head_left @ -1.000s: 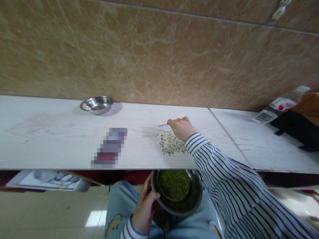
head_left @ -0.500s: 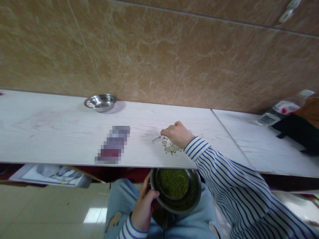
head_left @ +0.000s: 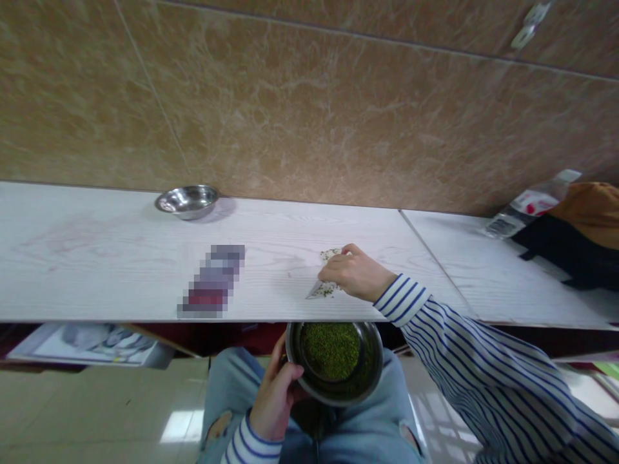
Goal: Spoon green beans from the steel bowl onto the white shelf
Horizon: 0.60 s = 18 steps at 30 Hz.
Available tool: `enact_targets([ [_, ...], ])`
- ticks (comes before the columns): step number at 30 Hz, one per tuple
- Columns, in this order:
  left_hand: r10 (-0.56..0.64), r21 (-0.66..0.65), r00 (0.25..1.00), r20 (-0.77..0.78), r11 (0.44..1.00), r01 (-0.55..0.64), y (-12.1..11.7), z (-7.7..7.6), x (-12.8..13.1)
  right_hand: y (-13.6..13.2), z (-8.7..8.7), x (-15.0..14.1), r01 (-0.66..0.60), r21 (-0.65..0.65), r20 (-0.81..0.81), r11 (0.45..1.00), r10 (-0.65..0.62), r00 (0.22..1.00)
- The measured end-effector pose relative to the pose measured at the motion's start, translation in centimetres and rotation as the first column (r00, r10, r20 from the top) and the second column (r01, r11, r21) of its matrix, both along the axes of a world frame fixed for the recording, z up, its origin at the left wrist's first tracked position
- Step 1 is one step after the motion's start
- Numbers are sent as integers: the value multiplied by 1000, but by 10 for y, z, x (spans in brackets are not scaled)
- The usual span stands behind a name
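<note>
My left hand (head_left: 279, 393) is wrapped round the left rim of a steel bowl (head_left: 349, 394), thumb over the edge. The bowl is held below the table's front edge, above my lap, and has small green beans (head_left: 333, 351), like mung beans, in it. Over the tabletop, my right hand (head_left: 355, 274) pinches a thin, pale card-like piece (head_left: 315, 291), its lower corner touching or close to the surface. Loose beans (head_left: 329, 254) lie scattered behind and beneath that hand, which hides part of them.
A second steel bowl (head_left: 187, 202) stands near the wall on the white table (head_left: 97, 258). Left of my right hand lies a pixelated flat object (head_left: 213, 281). A plastic bottle (head_left: 529, 203) and a black and brown bag (head_left: 575, 238) are at the right. An open drawer (head_left: 91, 345) juts out below left.
My right hand has moved a little right and towards the table's front edge with the card-like piece, uncovering beans behind it. The left hand still holds the bowl. The view has shifted slightly.
</note>
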State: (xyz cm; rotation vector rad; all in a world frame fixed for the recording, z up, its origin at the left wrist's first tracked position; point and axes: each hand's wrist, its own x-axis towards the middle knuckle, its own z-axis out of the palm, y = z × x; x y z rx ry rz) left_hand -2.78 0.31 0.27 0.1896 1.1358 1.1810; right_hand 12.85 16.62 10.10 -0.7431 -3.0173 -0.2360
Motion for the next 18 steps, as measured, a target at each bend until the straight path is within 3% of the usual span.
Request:
enact_targets([
  [5, 30, 7, 999, 9, 1000, -30, 0, -4, 1, -10, 1, 9, -12, 15, -17, 1000, 12, 1000],
  [18, -22, 8, 1000, -13, 1000, 22, 1, -4, 4, -25, 4, 34, 10, 70, -9, 998, -9, 1000],
])
